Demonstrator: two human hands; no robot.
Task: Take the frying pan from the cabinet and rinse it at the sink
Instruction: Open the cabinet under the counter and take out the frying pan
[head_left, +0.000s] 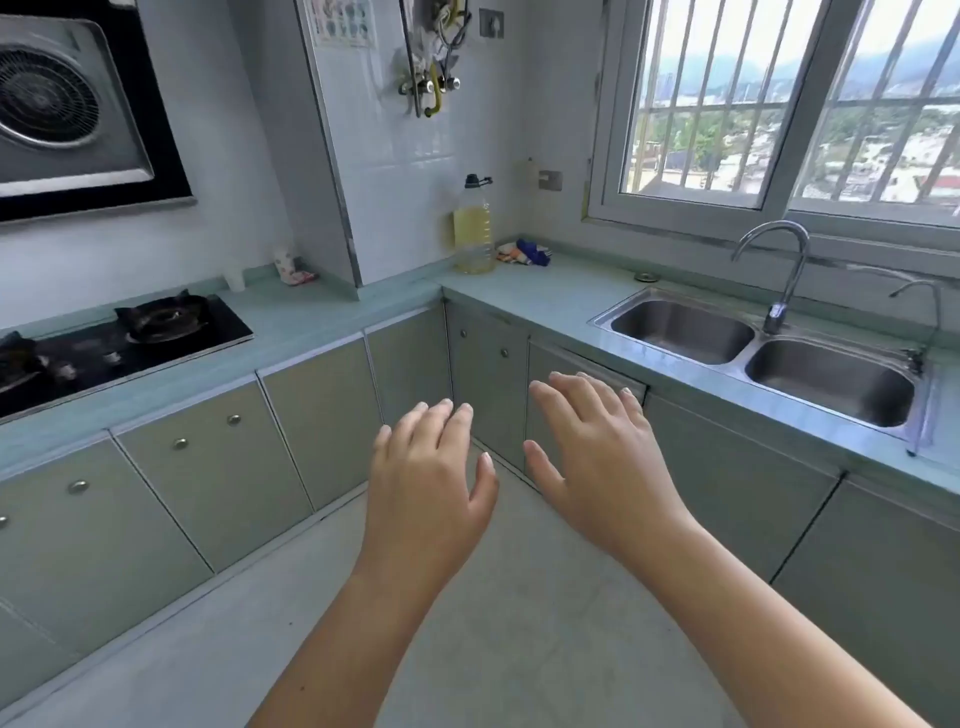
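The frying pan is out of sight. Judging by the task, it lies behind one of the pale green cabinet doors (488, 384) under the worktop (519, 296), all of which look closed. Both hands hover before the doors at the corner, fingers straight and spread, holding nothing. The left hand (431, 483) is lower, and the right hand (592, 447) is nearer the door just below the worktop's front edge; this looks like a reach to open up. The double sink (680, 332) is set into the worktop's right-hand run under the window, its tap (789, 270) arched over the basins, close by for rinsing. An oil bottle (474, 228) stands in the worktop's back corner, and the gas hob (130, 338) occupies its left run.
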